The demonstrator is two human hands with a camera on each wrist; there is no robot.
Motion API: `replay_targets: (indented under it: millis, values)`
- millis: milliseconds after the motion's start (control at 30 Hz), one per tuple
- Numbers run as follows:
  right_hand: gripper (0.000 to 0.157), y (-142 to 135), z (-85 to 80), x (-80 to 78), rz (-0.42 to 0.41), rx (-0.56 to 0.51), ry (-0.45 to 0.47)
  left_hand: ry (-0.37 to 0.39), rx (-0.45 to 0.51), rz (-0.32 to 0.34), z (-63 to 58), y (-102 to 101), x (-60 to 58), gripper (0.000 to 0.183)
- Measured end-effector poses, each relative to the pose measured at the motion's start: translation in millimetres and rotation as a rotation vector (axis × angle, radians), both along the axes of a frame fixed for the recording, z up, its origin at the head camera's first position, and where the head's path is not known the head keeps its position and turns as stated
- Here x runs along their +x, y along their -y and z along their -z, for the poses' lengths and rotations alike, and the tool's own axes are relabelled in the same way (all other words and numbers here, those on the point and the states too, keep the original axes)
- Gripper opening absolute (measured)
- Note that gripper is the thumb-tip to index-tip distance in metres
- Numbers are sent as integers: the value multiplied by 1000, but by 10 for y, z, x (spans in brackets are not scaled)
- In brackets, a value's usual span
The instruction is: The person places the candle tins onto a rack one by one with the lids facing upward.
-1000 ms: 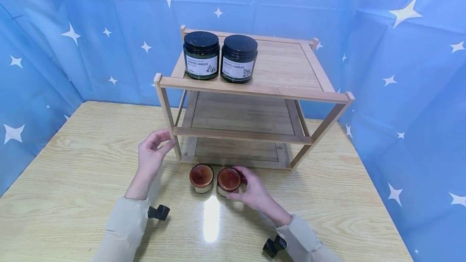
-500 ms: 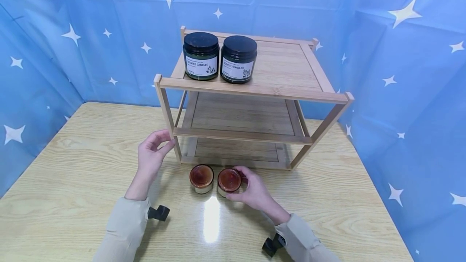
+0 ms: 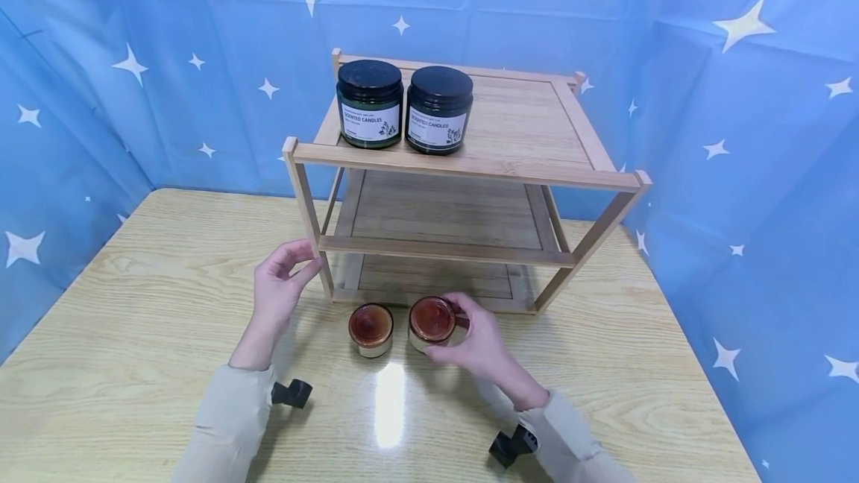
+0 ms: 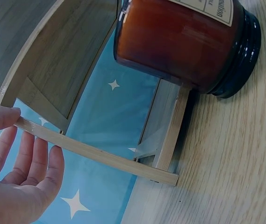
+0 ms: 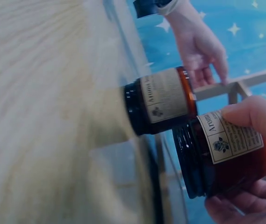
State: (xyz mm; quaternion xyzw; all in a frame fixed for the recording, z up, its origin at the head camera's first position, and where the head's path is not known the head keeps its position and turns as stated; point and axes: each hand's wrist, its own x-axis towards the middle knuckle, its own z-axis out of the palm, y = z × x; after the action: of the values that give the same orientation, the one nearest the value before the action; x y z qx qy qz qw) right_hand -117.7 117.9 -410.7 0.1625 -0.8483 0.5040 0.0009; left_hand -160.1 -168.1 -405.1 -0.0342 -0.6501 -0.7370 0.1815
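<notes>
My right hand [image 3: 482,341] grips an amber candle jar [image 3: 432,319] by its side, thumb on the printed label in the right wrist view. The jar is upside down, its dark lid facing the table, and looks raised off it. A second amber jar [image 3: 371,326], also inverted, stands to its left on the tabletop; in the left wrist view this amber jar [image 4: 170,42] looms close. My left hand [image 3: 277,293] pinches the front left post of the wooden rack [image 3: 470,162] between thumb and fingers [image 4: 39,158].
Two dark green scented candle jars with black lids, a left jar [image 3: 369,104] and a right jar [image 3: 439,110], stand on the rack's top shelf. Lower wooden shelves [image 3: 446,207] lie beneath. A blue star-patterned cloth [image 3: 201,58] hangs behind the wooden table [image 3: 168,304].
In the last half second my right hand has lifted the amber jar and moved it slightly right and toward the rack. The left hand stays on the post.
</notes>
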Motion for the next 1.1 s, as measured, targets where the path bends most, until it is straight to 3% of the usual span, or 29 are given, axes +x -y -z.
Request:
replay_targets:
  millis: [767, 1100]
  values:
    - [62, -203, -452, 2, -10, 15, -191, -9, 25, 0, 0, 2, -14, 38]
    - [66, -284, -787, 26, 29, -7, -184, -3, 5, 1, -7, 4, -6, 36]
